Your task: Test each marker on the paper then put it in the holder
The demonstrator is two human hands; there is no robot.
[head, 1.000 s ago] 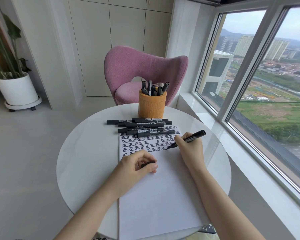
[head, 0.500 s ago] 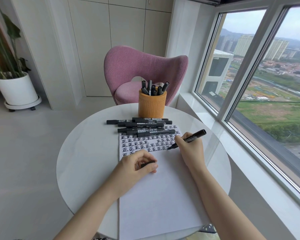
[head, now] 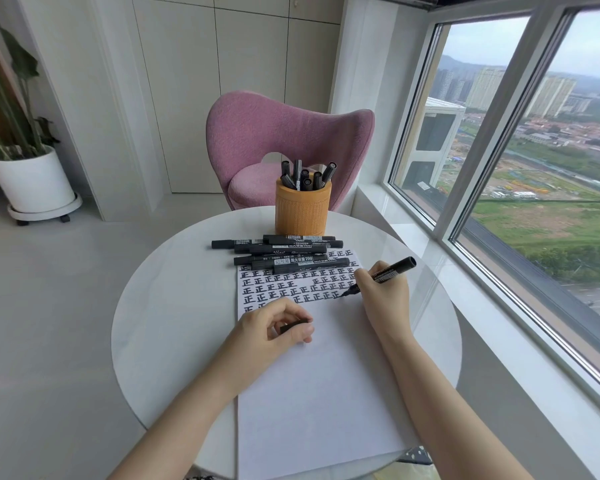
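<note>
Marker [head: 383, 274], gripped by the right hand [head: 385, 299], is set tip-down on the paper [head: 319, 393]; its cap [head: 293, 328] is pinched in the left hand [head: 271, 329]. Several are already stood in the holder [head: 302, 211]; a pile [head: 281, 252] left on the counter [head: 174, 306] is judged untested.

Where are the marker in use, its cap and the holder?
marker in use [head: 395, 268]: head view, barrel above the right hand [head: 385, 301].
cap [head: 292, 328]: head view, black end showing in the left hand [head: 262, 327].
holder [head: 302, 211]: head view, front wall.

Head view, sole camera: wide-angle, above and behind the fingers [head: 300, 332], facing forward and down. Table [head: 174, 306] near; chair [head: 274, 133] beyond fingers, window [head: 534, 168] to their right.
</note>
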